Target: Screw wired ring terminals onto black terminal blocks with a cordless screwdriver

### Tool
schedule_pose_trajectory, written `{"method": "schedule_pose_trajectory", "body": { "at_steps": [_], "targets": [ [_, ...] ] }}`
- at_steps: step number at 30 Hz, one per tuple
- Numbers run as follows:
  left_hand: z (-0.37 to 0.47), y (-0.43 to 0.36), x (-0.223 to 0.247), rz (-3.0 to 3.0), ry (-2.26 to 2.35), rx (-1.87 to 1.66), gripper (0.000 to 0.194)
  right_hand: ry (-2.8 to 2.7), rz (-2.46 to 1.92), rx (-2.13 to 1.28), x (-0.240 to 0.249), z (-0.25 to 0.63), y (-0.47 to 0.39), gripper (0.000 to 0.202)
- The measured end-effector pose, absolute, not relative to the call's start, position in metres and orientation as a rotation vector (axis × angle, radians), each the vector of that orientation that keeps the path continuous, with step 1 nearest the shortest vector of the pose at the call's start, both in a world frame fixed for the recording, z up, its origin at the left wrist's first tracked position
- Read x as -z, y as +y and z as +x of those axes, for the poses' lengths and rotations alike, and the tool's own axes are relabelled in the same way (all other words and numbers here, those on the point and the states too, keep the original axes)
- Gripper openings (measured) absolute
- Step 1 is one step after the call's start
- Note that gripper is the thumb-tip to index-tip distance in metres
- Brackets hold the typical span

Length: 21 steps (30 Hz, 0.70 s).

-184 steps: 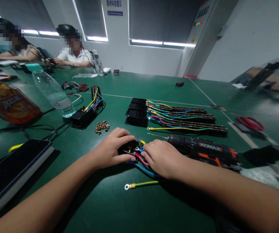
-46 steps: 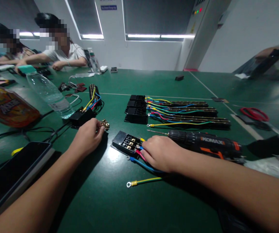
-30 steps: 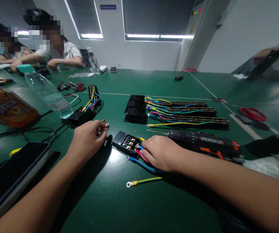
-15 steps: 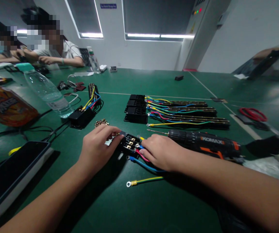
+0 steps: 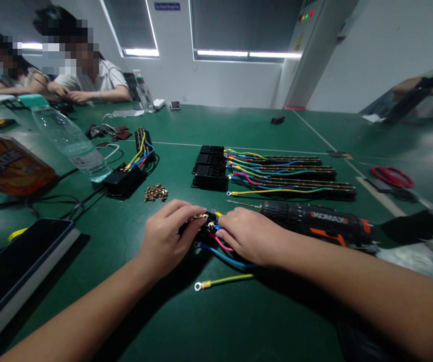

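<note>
On the green smooth-topped bench (image 5: 287, 317), the left hand (image 5: 167, 236) pinches a small brass-coloured screw (image 5: 202, 216) over the black terminal block (image 5: 210, 221), and the right hand (image 5: 250, 234) grips coloured wires with ring lugs at its right edge. A pile of brass-coloured screws (image 5: 156, 192) lies beyond the left hand; white walls (image 5: 231, 85) and dark window blinds (image 5: 246, 25) stand behind.

Black terminal block (image 5: 211, 218), mostly covered, between the left hand (image 5: 171, 232) and right hand (image 5: 254, 234); red and blue wires (image 5: 224, 245) pinched at the right hand's fingertips; brass screws (image 5: 156, 192) heaped loosely beyond the left hand
</note>
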<state>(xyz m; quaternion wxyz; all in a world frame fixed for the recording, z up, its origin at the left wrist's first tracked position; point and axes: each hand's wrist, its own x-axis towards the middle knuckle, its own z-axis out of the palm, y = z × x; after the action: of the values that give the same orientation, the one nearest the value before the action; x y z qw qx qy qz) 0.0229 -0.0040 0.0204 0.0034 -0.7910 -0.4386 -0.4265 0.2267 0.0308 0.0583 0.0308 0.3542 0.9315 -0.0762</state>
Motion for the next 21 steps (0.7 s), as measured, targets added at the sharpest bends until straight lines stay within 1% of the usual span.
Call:
{"method": "schedule_pose_trajectory", "body": {
  "at_steps": [13,21],
  "targets": [
    [0.0253,-0.0017,-0.0173,-2.465,-1.337,1.408,0.017,2.892,1.070,0.242,-0.0582,0.2301,0.0309,0.026],
    [0.0251,-0.0024,-0.0160,-2.505,-1.305,1.379,0.016,2.993,1.082,0.376,-0.0553,0.2332,0.0332,0.026]
  ]
}}
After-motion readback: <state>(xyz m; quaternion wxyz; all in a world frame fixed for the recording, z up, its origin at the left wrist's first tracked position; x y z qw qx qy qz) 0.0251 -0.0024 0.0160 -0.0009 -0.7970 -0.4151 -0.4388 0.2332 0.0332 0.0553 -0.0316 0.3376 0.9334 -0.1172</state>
